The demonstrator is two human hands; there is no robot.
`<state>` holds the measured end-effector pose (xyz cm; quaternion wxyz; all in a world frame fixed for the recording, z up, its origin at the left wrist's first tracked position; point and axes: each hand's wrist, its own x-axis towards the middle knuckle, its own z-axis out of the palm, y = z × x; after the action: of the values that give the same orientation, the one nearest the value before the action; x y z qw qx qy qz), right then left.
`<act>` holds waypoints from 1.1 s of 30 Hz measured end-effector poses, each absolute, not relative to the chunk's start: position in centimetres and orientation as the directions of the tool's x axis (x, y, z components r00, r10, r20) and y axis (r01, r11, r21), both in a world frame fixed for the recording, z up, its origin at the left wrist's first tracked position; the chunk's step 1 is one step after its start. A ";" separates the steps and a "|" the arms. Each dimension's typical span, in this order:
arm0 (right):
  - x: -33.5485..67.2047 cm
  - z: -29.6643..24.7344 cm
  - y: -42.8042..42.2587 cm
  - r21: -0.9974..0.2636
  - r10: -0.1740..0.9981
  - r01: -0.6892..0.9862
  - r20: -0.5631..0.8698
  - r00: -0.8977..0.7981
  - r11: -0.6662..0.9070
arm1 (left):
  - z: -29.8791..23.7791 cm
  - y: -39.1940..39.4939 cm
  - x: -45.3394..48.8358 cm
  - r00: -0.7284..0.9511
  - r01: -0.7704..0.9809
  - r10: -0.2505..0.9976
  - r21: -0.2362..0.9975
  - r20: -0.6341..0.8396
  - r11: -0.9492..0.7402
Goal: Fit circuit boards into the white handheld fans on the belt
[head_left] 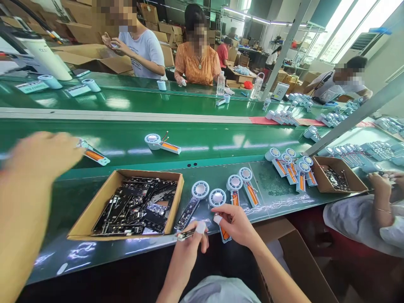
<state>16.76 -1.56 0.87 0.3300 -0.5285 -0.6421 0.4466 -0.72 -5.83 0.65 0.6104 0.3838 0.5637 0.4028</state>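
Observation:
My left hand (pixel 188 247) is low in the middle, thumb and a white-capped finger pinched on a small dark circuit board (pixel 182 235). Just to its right, my right hand (pixel 235 223), also with a white fingertip cover, is closed over the handle of a pale blue hand-fan body (pixel 217 197). That fan body lies on the green bench, and its orange battery (pixel 224 234) shows below my fingers. Both hands are close together at the bench's near edge.
A cardboard box (pixel 91 212) of dark circuit boards sits left of my hands. More fan bodies (pixel 234 183) lie just beyond them, others on the conveyor (pixel 162 143). A co-worker's blurred arm (pixel 30 185) reaches in from the left. Another box (pixel 355 179) and seated people are at right and across.

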 end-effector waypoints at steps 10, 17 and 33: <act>16.6 0.0 -1.9 -0.782 0.912 0.481 0.271 -0.309 0.395 | 0.1 -4.9 -0.9 -0.057 0.262 0.975 0.939 -0.216 0.223; 16.3 0.6 -2.2 -0.474 0.865 0.724 0.280 -0.417 0.502 | -0.8 -4.2 0.2 -0.023 0.085 0.937 0.933 -0.349 0.350; 16.3 0.7 -1.8 -0.434 0.832 0.710 0.314 -0.458 0.555 | -0.2 -3.9 0.7 0.032 -0.055 0.889 0.887 -0.457 0.458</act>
<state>16.28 -1.81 0.71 0.2514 -0.4561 -0.8450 0.1214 0.68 -3.85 -0.17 0.6233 0.3569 0.5837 0.3787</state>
